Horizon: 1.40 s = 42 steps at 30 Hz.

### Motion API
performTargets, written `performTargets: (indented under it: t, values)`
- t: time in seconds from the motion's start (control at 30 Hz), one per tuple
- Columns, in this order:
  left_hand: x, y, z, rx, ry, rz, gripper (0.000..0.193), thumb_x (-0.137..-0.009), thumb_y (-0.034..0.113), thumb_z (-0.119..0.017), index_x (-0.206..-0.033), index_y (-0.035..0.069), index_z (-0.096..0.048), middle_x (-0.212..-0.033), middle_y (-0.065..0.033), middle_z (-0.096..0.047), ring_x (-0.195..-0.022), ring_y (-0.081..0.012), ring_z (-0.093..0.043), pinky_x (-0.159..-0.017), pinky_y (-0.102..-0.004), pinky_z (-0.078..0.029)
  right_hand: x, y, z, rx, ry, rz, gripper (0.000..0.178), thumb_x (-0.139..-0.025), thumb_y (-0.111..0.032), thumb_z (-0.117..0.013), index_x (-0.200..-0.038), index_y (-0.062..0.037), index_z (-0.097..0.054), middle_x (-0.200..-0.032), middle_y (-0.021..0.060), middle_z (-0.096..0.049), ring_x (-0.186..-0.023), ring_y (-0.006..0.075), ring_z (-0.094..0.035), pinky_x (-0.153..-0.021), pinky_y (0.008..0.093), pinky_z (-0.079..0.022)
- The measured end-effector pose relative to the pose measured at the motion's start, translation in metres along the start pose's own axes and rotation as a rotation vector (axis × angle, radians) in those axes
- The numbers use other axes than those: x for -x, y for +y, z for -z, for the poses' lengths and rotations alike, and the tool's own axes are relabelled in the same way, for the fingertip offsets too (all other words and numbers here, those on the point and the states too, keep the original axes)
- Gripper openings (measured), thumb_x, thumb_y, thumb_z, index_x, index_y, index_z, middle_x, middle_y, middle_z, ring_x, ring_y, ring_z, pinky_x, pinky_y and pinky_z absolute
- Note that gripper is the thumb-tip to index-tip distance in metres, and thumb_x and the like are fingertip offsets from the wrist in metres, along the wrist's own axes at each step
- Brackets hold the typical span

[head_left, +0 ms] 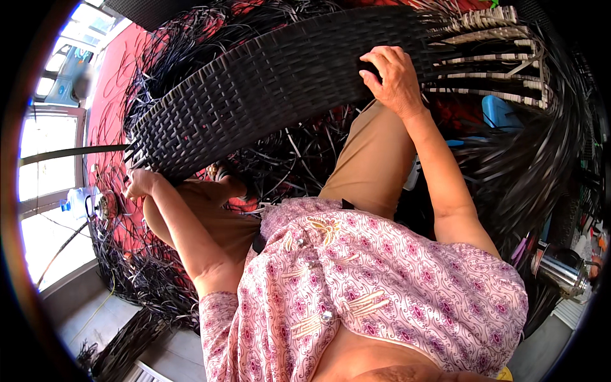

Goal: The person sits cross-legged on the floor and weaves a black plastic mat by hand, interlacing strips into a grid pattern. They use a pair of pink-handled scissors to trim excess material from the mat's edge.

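Note:
A long black woven panel [254,89] of flat plastic strips arches across my lap and knees. At its lower left corner my left hand [141,183] is closed, fingers pinched together beside the edge. What those fingers hold is hidden. From that same end a dark flat strip [76,153] sticks out to the left. Over the panel's right part lies my right hand [393,76], its fingers bent and thumb apart, with nothing seen in its grasp. Beyond it, the panel's right end runs into a frame wrapped in pale strips [496,58].
Loose black strips [153,267] are heaped around my legs on a red floor covering [111,76]. A thick bundle of strips [522,172] hangs at the right, near a blue plastic piece [499,113]. A steel container [563,270] stands lower right; a clear bottle [77,202] is at left.

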<state>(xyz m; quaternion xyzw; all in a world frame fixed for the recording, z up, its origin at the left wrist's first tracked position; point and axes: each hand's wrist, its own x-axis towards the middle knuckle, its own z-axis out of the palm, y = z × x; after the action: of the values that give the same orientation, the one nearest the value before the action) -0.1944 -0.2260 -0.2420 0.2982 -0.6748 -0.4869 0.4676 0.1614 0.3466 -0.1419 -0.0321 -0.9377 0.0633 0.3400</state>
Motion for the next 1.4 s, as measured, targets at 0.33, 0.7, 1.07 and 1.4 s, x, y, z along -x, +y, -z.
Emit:
performTargets:
  t: [0.33,0.7,1.07,1.4]
  values:
    - [0.125,0.120,0.073,-0.114,-0.030,-1.099,0.043,-0.098,0.044,-0.064,-0.121,0.009,-0.067,-0.131,-0.0159,-0.057,-0.121,-0.0360,-0.050,-0.101,-0.0521,-0.038,0.003,-0.004,-0.008,0.126,-0.013,0.023,0.027,-0.084,-0.021,-0.075,-0.108,-0.0135,-0.066,-0.104,0.0002,-0.063,-0.101,0.0219,-0.059,-0.089,0.0393,-0.048]
    - [0.327,0.204,0.106,0.214,-1.272,-1.247,0.077,-0.076,0.044,-0.083,-0.138,0.007,-0.056,-0.139,-0.0097,-0.054,-0.127,-0.0299,-0.050,-0.110,-0.0456,-0.034,-0.009,-0.002,-0.017,0.133,-0.001,0.025,0.026,-0.086,-0.025,-0.074,-0.109,-0.0147,-0.067,-0.096,0.0022,-0.061,-0.094,0.0232,-0.059,-0.085,0.0378,-0.050]
    - [0.335,0.196,0.098,0.007,-1.277,-1.357,0.092,-0.062,0.032,-0.092,-0.143,0.011,-0.053,-0.138,-0.0068,-0.050,-0.129,-0.0287,-0.047,-0.112,-0.0484,-0.031,-0.012,0.015,-0.042,0.076,0.155,0.035,0.007,-0.086,-0.019,-0.071,-0.088,-0.0168,-0.065,-0.082,-0.0005,-0.058,-0.080,0.0231,-0.059,-0.074,0.0365,-0.053]
    - [0.315,0.191,0.092,0.025,-1.265,-1.420,0.085,-0.060,0.022,-0.088,-0.139,0.015,-0.059,-0.131,-0.0028,-0.056,-0.126,-0.0227,-0.050,-0.118,-0.0488,-0.026,-0.023,-0.002,-0.042,-0.006,0.111,-0.009,0.010,-0.084,-0.017,-0.071,-0.083,-0.0151,-0.061,-0.080,0.0010,-0.058,-0.075,0.0225,-0.066,-0.067,0.0372,-0.056]
